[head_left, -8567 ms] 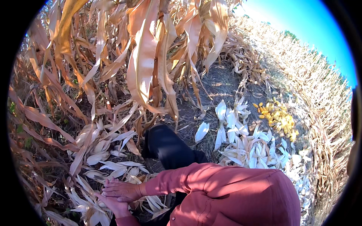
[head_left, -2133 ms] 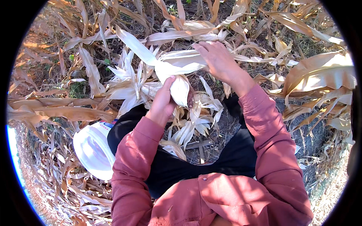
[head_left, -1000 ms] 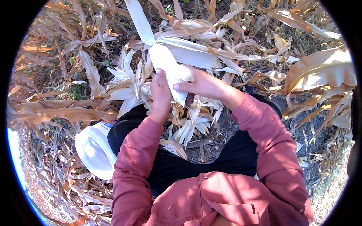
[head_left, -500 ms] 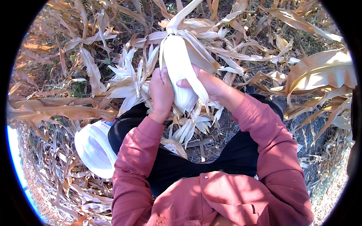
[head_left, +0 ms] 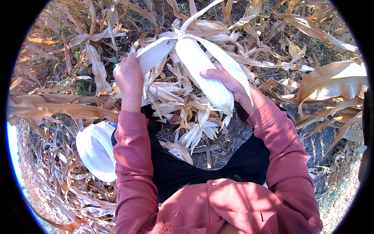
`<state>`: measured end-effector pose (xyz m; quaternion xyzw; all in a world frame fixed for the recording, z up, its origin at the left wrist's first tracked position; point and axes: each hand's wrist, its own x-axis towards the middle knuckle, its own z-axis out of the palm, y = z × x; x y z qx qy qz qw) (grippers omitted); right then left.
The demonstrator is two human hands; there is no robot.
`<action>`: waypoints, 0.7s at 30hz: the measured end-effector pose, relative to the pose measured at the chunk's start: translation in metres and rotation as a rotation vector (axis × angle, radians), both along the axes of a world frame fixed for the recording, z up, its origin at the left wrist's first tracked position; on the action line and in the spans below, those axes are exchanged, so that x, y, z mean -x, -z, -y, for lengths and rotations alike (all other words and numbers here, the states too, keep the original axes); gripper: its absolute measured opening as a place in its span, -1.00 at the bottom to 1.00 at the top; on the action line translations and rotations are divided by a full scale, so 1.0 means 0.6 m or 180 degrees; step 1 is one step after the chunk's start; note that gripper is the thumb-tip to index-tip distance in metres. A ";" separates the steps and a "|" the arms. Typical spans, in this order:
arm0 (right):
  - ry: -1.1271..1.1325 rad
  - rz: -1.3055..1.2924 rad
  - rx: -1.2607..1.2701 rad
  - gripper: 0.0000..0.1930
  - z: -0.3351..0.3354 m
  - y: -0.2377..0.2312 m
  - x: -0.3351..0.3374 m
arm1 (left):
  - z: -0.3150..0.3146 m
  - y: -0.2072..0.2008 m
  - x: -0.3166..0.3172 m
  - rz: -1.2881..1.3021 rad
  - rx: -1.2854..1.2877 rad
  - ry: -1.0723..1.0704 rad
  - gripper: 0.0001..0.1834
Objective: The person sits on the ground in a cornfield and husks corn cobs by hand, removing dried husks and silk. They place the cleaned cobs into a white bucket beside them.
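Observation:
An ear of corn (head_left: 200,70) in pale husk slants across the upper middle, its stem end away from me. My right hand (head_left: 224,80) is closed round its lower part, thumb on top. To the left, my left hand (head_left: 129,74) grips a peeled-back husk leaf (head_left: 156,54), which is still joined at the stem end. Another husk leaf (head_left: 224,58) hangs loose along the right side of the ear, over my right hand. The ear's inner husk still covers it; no kernels show.
Between my legs lies a heap of dry husks (head_left: 171,97). A white plastic bucket (head_left: 95,152) lies tipped beside my left leg. Dry corn stalks (head_left: 62,111) and leaves (head_left: 331,82) surround me on the ground.
My left hand has moved out to the left, pulling a husk leaf away from the ear. The ear's lower end has swung right with my right hand.

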<state>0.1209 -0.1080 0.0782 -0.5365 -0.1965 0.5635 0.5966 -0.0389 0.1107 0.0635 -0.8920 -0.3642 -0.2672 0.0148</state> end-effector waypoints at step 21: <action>0.1753 0.0771 -0.0021 -0.46 -0.033 0.105 0.001 | 0.213 0.046 -0.061 0.0687 0.4081 0.1769 -0.33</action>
